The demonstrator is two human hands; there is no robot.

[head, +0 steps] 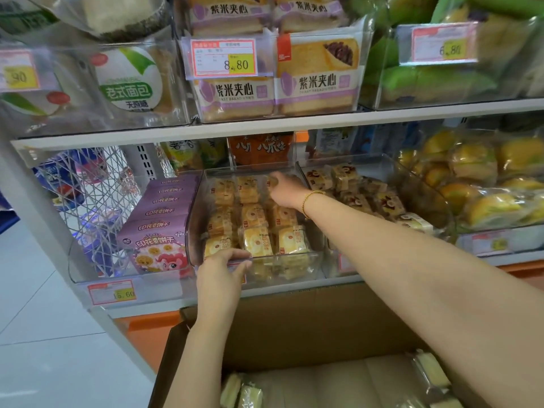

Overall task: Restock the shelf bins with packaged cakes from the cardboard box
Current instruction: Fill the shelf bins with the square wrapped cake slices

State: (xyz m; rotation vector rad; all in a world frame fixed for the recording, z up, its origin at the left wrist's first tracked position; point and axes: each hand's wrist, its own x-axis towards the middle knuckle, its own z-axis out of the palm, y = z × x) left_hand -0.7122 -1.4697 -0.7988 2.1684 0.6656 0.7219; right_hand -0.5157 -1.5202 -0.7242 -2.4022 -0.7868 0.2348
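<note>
- The cardboard box (294, 334) lies nearest, at 6 o'clock, open. A few packaged cakes (241, 393) are left low inside it.
- Just beyond, the left grip (223, 266) curls its fingers over the front rim of the clear bin (194, 219) and grasps it.
- In the bin, the stocked cakes (256, 241) stand in close rows and nearly fill it.
- Toward 12 o'clock, the right grip (287, 189) reaches over those rows to the back. It is blurred, so I cannot tell whether it pinches a cake or only presses one down.
- Risk: the forearm passes low over the front rows and could drag slippery wrappers out over the rim.
- Risk: if the left grip slackens, the bin may shift on the shelf. A cake forced in at the back could push others toward the neighbouring bin (353, 195) at 2 o'clock.
- The white shelf board (265, 126) carries bread bins above, and purple biscuit boxes (159, 231) stand at 9 o'clock.
- A pale tiled floor (35, 334) shows at 8 o'clock.
</note>
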